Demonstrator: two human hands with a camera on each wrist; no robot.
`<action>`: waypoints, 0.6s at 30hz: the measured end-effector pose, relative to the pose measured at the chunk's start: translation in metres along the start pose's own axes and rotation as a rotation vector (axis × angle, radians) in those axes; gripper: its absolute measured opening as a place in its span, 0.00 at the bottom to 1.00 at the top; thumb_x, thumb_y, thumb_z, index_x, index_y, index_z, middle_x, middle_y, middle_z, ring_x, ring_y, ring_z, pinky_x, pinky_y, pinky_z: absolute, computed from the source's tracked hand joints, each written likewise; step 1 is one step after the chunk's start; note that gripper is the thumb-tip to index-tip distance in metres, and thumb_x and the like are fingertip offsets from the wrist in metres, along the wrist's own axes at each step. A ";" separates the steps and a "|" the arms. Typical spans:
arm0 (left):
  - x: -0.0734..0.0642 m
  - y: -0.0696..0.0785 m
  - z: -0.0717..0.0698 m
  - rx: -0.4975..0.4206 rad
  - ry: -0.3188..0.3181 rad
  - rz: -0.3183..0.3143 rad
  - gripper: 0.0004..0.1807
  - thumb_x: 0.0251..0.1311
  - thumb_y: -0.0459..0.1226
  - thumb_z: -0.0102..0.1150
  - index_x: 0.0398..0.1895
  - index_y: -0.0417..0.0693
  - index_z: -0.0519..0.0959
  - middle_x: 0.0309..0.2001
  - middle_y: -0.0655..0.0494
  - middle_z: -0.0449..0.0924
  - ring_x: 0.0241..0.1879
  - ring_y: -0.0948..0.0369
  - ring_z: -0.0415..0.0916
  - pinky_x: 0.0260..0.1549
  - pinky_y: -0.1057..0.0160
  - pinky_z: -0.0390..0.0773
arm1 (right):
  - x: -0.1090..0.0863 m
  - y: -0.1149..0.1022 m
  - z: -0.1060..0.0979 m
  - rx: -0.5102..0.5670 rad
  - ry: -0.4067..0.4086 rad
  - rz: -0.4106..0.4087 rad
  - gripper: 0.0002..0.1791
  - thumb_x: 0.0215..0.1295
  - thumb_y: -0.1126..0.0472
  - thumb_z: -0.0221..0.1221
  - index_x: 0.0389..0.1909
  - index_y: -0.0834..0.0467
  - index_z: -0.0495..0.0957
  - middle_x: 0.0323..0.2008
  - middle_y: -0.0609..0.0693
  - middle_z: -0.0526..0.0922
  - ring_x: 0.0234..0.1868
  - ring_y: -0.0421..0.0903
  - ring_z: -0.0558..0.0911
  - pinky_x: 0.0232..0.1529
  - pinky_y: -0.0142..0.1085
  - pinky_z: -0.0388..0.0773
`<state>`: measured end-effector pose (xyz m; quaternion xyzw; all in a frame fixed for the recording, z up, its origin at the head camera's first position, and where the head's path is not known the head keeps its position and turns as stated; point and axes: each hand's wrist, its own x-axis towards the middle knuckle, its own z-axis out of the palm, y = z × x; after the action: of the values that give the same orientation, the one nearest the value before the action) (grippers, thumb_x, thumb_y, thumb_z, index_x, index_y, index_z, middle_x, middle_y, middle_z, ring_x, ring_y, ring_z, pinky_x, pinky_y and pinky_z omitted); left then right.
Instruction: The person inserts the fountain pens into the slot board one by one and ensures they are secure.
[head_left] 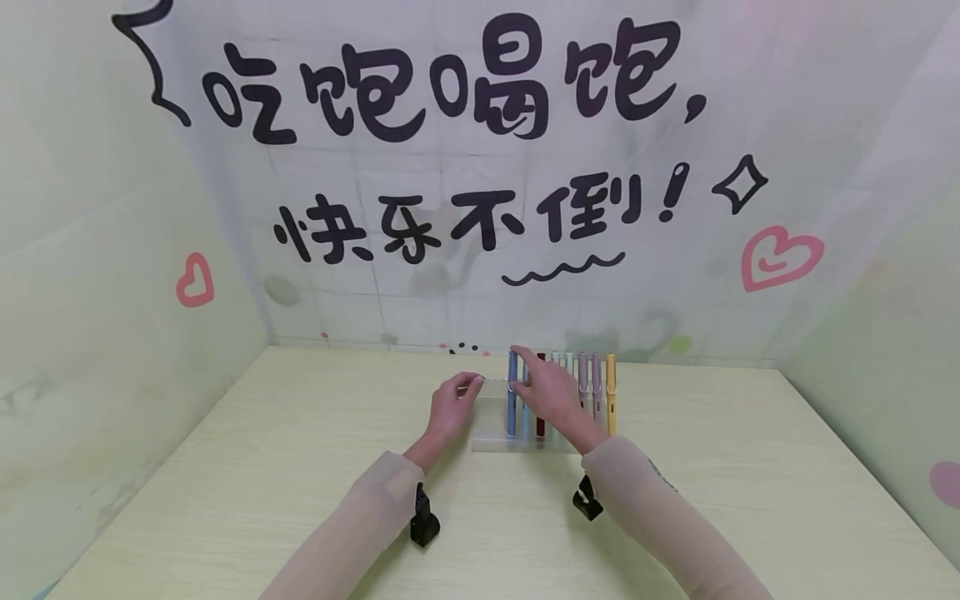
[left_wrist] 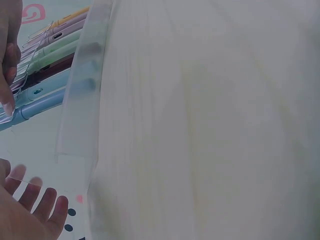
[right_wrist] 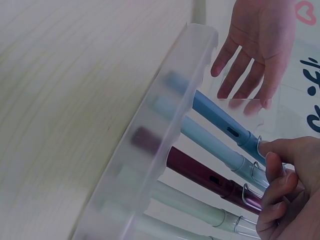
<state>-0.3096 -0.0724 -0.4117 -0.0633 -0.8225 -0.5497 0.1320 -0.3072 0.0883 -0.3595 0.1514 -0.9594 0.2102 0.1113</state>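
Note:
A clear, frosted pen stand (head_left: 491,445) holds a row of upright clip pens. At its left end my left hand (head_left: 452,406) pinches the edge of the transparent back plate, thumb in front and fingers behind. My right hand (head_left: 553,390) grips the blue pen (head_left: 512,415) at the row's left end, index finger on the cap top and thumb by the clip. In the right wrist view, this pen's lower end shows through the frosted base. Beside it stand a light blue pen (right_wrist: 212,142) and a dark red pen (right_wrist: 197,172).
Farther right in the stand are pale green pens (right_wrist: 192,202), two purple pens (head_left: 597,387) and a yellow pen (head_left: 611,408), partly behind the right hand and wrist. The pale wooden table (head_left: 262,467) meets a printed back wall sheet (head_left: 420,308) close behind the stand.

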 end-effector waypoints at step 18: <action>-0.001 0.003 -0.006 0.051 -0.066 0.011 0.22 0.62 0.47 0.46 0.53 0.42 0.71 0.52 0.44 0.70 0.48 0.49 0.70 0.46 0.55 0.71 | -0.017 0.030 -0.027 0.106 0.190 -0.069 0.23 0.57 0.58 0.57 0.55 0.57 0.67 0.13 0.41 0.69 0.12 0.39 0.66 0.20 0.39 0.69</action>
<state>-0.3075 -0.0772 -0.4071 -0.0827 -0.8398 -0.5253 0.1092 -0.2978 0.1297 -0.3514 0.1693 -0.9263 0.2702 0.2009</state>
